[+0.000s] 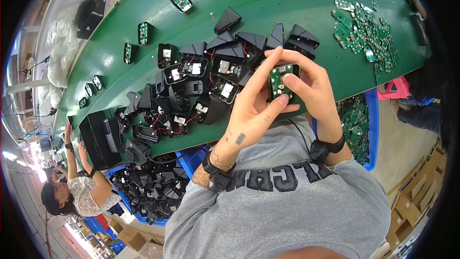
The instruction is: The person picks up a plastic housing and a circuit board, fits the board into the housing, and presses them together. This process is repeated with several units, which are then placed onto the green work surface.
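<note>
Between my two hands, close to the table's near edge, is a black plastic housing (296,70) with a green circuit board (276,77) seated in its open face. My left hand (256,100) wraps the housing from the left, its thumb pressing on the board's lower end. From the right, my right hand (311,84) grips the same housing, with its thumb on the board's middle. To the left lies a heap of black housings (194,67), several with white parts and red wires showing inside. Loose green circuit boards (366,36) are piled at the far right.
The table (191,24) has a green top. Housings with boards fitted (182,1) stand along its far side. Below the near edge are a blue bin of black housings (153,187) and a blue bin of boards (354,124). A co-worker (91,187) stands at the left.
</note>
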The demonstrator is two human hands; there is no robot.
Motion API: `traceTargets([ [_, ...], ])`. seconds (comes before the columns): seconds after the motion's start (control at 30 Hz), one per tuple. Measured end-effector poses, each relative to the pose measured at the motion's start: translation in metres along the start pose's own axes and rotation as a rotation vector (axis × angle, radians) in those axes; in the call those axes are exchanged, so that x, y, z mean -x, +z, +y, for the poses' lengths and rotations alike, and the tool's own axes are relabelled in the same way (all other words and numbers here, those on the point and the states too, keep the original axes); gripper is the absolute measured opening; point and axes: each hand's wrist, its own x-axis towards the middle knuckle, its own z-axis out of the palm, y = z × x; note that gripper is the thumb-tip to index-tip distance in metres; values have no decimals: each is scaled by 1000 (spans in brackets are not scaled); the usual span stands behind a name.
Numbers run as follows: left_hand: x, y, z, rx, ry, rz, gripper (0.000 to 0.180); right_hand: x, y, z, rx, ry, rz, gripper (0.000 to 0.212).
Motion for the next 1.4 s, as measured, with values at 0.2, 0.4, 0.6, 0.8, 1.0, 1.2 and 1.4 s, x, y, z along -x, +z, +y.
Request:
traceTargets([
  [0.2,16,-14,13,67,-15,-63,72,9,25,9,160,-145,24,37],
  [0.4,19,-25,14,-207,64,52,66,6,51,17,-124,-117,127,36],
  [0.6,21,-34,19,-264,-12,48,72,5,49,14,-35,-147,89,36],
  [0.8,17,-33,21,-178,19,45,68,4,47,7,-80,-42,70,42],
  [1.0,12,-32,23,-144,-14,38,64,1,47,4,-71,-58,92,41],
  [1.2,8,-32,23,-197,-22,25,61,-6,41,-3,16,13,95,40],
  [1.4,9,-34,16,-522,130,18,59,-8,40,0,-40,9,55,40],
])
